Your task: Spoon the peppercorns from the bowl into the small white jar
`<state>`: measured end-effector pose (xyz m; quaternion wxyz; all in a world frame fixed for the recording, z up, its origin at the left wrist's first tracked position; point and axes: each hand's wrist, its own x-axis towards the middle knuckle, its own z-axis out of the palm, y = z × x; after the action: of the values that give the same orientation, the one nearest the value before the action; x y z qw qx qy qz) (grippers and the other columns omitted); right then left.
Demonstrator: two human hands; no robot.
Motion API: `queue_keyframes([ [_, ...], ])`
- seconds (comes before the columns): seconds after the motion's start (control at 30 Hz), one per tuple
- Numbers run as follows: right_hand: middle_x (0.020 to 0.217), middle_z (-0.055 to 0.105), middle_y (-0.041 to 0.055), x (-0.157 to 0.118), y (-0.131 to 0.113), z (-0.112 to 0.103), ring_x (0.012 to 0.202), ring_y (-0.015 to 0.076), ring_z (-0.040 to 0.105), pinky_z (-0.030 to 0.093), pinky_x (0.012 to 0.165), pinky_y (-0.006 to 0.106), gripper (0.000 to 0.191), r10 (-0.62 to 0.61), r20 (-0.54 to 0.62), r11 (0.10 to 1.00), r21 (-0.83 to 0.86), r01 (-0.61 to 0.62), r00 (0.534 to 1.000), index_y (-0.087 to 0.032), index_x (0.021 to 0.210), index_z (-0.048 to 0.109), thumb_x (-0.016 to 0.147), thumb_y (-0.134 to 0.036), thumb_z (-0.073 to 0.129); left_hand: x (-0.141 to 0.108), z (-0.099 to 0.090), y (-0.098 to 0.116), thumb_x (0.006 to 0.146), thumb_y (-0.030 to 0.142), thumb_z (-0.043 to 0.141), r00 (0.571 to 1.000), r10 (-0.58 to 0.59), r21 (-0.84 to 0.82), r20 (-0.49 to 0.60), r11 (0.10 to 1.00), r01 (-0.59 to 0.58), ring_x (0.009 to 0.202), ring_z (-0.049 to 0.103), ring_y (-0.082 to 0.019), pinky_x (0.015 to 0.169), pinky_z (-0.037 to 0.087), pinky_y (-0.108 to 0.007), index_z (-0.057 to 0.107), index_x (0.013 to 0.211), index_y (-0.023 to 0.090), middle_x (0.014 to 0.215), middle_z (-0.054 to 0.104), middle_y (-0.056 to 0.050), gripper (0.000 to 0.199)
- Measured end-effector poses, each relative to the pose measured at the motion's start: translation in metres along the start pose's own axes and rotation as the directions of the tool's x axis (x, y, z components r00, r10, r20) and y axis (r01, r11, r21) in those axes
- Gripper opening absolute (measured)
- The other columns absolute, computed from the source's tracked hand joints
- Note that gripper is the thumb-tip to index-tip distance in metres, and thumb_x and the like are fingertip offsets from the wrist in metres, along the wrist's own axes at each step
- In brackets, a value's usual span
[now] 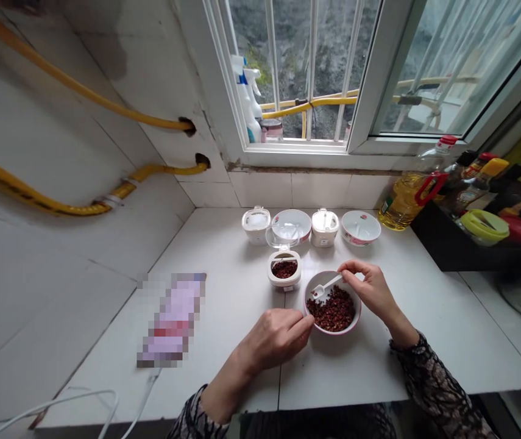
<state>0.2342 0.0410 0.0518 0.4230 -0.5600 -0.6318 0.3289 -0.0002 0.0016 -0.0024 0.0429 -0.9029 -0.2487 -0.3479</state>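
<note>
Left hand (283, 335) pinching rim of bowl (357, 309); right hand (370, 289) holding white spoon (329, 284) over bowl; open jar (284, 283) beyond bowl, leftward.

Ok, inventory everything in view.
Bowl: 1, white, front
Open jar: 1, white, centre
Pieces: many, dark-red, bowl, open jar
Spoon: 1, white, over bowl
Closed jars: 2, white, back
Other bowls: 2, white, back
Pixelated item: 1, lilac, left
Cable: 1, white, left
Oil bottle: 1, yellow, right
Tray: 1, black, right
Bottles, tubs: several, mixed, tray
Pipes: several, yellow, left, outside
Window: 1, white, back
Spray bottles: 2, white, window
Counter: 1, white, centre
Sleeves: 2, black-patterned, forearms
Left hand: 1, bare, bowl's rim
Right hand: 1, bare, holding spoon
</note>
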Motion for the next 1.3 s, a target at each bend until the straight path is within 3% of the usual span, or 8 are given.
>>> queue_keyframes([
  [0.27,0.063,0.067,0.0016,0.009,0.005,0.001,0.06,0.0163,0.06,0.05,0.065,0.031,0.021,0.094,-0.02,0.965,0.249,-0.086,0.995,-0.018,0.073,0.071,0.069,-0.038,0.069,0.004,-0.001,0.001,0.099,0.012,0.044,0.999,0.007,0.002,-0.031,1.0,-0.007,0.048,0.046,-0.012,0.045,0.033,-0.028,0.057,0.083,0.018,0.059,0.052,0.003,0.021],
  [0.43,0.069,0.07,0.003,0.012,-0.013,0.007,0.066,0.0177,0.064,0.051,0.068,0.032,0.017,-0.065,-0.153,0.97,0.222,0.099,0.986,-0.019,0.081,0.072,0.079,-0.035,0.067,0.004,-0.001,0.002,0.1,0.014,0.043,1.0,0.013,0.016,-0.027,1.0,-0.012,0.048,0.049,-0.012,0.046,0.034,-0.028,0.058,0.085,0.018,0.059,0.055,0.003,0.022],
  [0.57,0.081,0.073,0.0046,0.009,-0.03,0.023,0.075,0.019,0.066,0.052,0.075,0.034,0.01,-0.43,-0.251,0.9,-0.041,0.434,0.867,-0.021,0.09,0.07,0.091,-0.024,0.06,0.004,0.0,0.001,0.1,0.014,0.043,0.999,0.012,0.027,-0.031,1.0,-0.011,0.048,0.051,-0.012,0.046,0.034,-0.027,0.059,0.088,0.017,0.059,0.057,0.002,0.021],
  [0.7,0.081,0.073,0.0055,0.007,-0.035,0.038,0.077,0.0199,0.064,0.051,0.077,0.036,0.019,-0.733,-0.043,0.659,-0.293,0.693,0.679,-0.021,0.092,0.067,0.096,-0.014,0.051,0.005,0.0,0.001,0.099,0.014,0.042,0.999,0.023,0.031,-0.046,0.999,-0.022,0.047,0.052,-0.013,0.045,0.034,-0.026,0.059,0.09,0.017,0.059,0.057,0.002,0.02],
  [0.77,0.08,0.072,0.0053,0.007,-0.035,0.036,0.076,0.0197,0.064,0.051,0.077,0.036,0.019,-0.758,-0.014,0.619,-0.331,0.712,0.652,-0.021,0.093,0.066,0.096,-0.012,0.05,0.005,-0.001,0.001,0.1,0.014,0.042,0.999,0.024,0.037,-0.045,0.999,-0.022,0.047,0.052,-0.013,0.044,0.035,-0.026,0.059,0.09,0.017,0.059,0.057,0.002,0.02],
  [0.9,0.077,0.07,0.0035,0.008,-0.033,0.012,0.073,0.0189,0.063,0.05,0.072,0.034,0.013,-0.69,-0.061,0.698,-0.318,0.641,0.721,-0.021,0.088,0.065,0.092,-0.012,0.055,0.006,-0.002,0.001,0.1,0.014,0.042,0.999,0.026,0.042,-0.033,0.999,-0.025,0.047,0.051,-0.013,0.045,0.035,-0.026,0.06,0.089,0.017,0.059,0.056,0.002,0.021],
  [1.07,0.071,0.066,0.0024,0.005,-0.018,-0.012,0.068,0.018,0.061,0.047,0.067,0.032,0.016,-0.548,0.084,0.766,-0.348,0.54,0.832,-0.021,0.084,0.066,0.088,-0.012,0.053,0.005,-0.002,0.001,0.099,0.013,0.043,0.999,0.02,0.03,-0.028,0.999,-0.019,0.048,0.051,-0.012,0.045,0.036,-0.025,0.059,0.089,0.017,0.059,0.056,0.003,0.019],
  [1.3,0.075,0.072,0.0043,0.001,0.006,0.004,0.073,0.0193,0.062,0.043,0.079,0.036,0.018,-0.48,0.221,0.773,-0.352,0.528,0.849,-0.02,0.083,0.067,0.089,-0.012,0.051,0.005,-0.003,0.001,0.099,0.013,0.042,1.0,0.019,0.031,-0.017,0.999,-0.019,0.049,0.053,-0.012,0.044,0.037,-0.025,0.058,0.09,0.017,0.06,0.057,0.003,0.019],
])
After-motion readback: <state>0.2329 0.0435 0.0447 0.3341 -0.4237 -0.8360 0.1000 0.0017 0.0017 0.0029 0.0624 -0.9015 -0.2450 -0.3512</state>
